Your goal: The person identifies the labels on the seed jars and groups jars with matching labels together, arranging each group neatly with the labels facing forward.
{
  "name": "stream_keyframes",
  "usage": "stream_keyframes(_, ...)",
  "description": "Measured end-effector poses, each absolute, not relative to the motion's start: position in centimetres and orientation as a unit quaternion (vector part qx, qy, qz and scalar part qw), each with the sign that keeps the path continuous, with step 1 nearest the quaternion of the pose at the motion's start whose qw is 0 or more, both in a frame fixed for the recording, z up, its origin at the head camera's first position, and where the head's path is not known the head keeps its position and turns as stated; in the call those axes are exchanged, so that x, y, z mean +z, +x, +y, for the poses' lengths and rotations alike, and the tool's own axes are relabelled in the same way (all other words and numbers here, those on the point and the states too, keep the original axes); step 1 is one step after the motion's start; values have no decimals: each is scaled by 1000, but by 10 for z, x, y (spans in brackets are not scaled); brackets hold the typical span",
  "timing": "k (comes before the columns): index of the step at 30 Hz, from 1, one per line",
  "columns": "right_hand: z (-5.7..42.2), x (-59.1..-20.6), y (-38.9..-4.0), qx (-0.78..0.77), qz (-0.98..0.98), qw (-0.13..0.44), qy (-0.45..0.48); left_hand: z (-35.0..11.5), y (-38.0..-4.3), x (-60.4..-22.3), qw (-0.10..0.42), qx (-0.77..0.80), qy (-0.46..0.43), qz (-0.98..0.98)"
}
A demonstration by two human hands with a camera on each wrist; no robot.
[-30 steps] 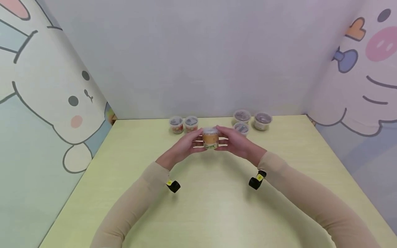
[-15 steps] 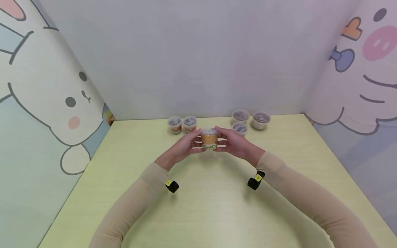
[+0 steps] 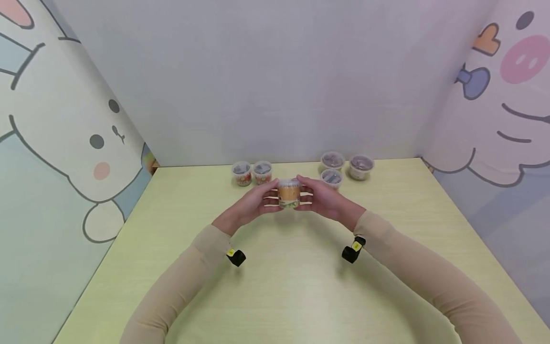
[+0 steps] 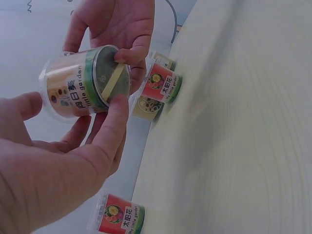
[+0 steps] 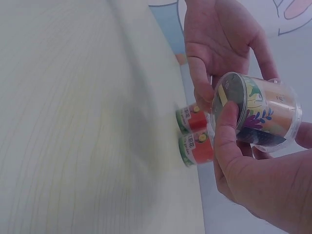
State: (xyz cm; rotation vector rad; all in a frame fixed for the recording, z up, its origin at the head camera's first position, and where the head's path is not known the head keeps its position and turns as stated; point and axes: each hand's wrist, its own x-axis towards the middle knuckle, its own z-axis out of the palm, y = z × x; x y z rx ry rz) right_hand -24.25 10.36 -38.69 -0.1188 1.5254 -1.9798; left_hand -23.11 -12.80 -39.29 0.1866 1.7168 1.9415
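Note:
Both hands hold one clear plastic tub (image 3: pixel 289 193) with an orange paper label above the middle of the table. In the left wrist view, its label (image 4: pixel 68 90) carries dark Chinese characters and the words "little garden". A pale strip shows across the tub's dark base. My left hand (image 3: pixel 253 203) grips one side and my right hand (image 3: pixel 324 199) the other. Each thumb lies near the lid end, while fingertips touch the base. In the right wrist view the tub (image 5: pixel 273 109) shows printed leaves on its side.
Two red-labelled tubs (image 3: pixel 242 174) (image 3: pixel 262 173) stand at the table's back edge, left of the hands. Three more tubs (image 3: pixel 333 161) (image 3: pixel 361 167) (image 3: pixel 332 178) stand behind the right hand. A pale wall (image 3: pixel 275 95) rises behind the table (image 3: pixel 275 286); printed panels flank it.
The whole head view has shifted slightly, so everything appears a little farther left. Both hands keep the same grip on the tub.

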Motion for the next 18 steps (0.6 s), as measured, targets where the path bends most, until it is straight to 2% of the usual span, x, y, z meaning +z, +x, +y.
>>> stream_keyframes(9,107,-388,-242,-745,585,315,-61,-132,-233,-394,284,704,93,644)
stream_keyframes(18,106,-389,-242,-750,577,312,-88,-134,-235,-395,275,706,106,645)
